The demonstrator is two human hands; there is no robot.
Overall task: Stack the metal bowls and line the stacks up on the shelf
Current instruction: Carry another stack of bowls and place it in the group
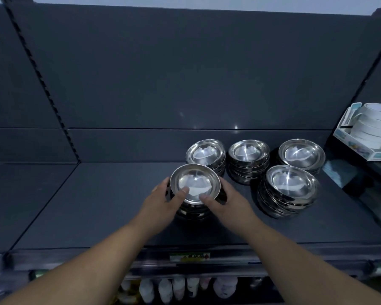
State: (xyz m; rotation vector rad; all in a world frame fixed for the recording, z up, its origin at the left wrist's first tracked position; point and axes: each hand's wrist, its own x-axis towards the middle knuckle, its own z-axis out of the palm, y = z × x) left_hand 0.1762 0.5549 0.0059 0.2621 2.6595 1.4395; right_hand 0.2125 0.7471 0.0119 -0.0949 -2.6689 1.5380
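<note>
**Seating the front-left stack**

Your left grip (pixel 161 200) and right grip (pixel 226 200) clasp the near stack of shiny steel bowls (pixel 195 183), thumbs over its top rim. It stands on the dark grey shelf (pixel 97 205), just before the back-left bowl stack (pixel 206 154). Keep it level. Align it with the tilted front-right bowl stack (pixel 291 183) and avoid nudging its neighbours.

My left hand (pixel 163 202) and right hand (pixel 228 204) were bare. My left forearm (pixel 86 260) at seven o'clock and right forearm (pixel 295 256) at five o'clock were sleeveless to the frame's edge. My thumbnails (pixel 185 190) looked short and plain.
</note>
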